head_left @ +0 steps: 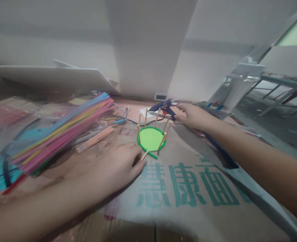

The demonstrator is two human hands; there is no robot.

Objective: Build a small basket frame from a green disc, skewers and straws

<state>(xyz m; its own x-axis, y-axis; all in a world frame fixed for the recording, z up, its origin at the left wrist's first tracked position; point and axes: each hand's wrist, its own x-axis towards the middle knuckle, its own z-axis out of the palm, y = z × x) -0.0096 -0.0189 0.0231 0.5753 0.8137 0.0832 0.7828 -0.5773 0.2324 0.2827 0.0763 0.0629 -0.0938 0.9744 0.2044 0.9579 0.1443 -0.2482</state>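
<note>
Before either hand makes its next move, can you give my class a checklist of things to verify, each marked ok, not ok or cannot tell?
1. Left hand holds the thin, pale wooden stick: ok, between thumb and fingers.
2. Right hand has a firm grip on the dark-blue glue gun: cannot tell; fingers are at its rear, but blurred.
3. Glue gun is hot: cannot tell; a small red light shows on it.
4. Upright wooden sticks stand around the round, light-green disc: ok, though some lean.
5. Darker green edging follows the disc all round: not ok; one end juts out at the near side.
</note>
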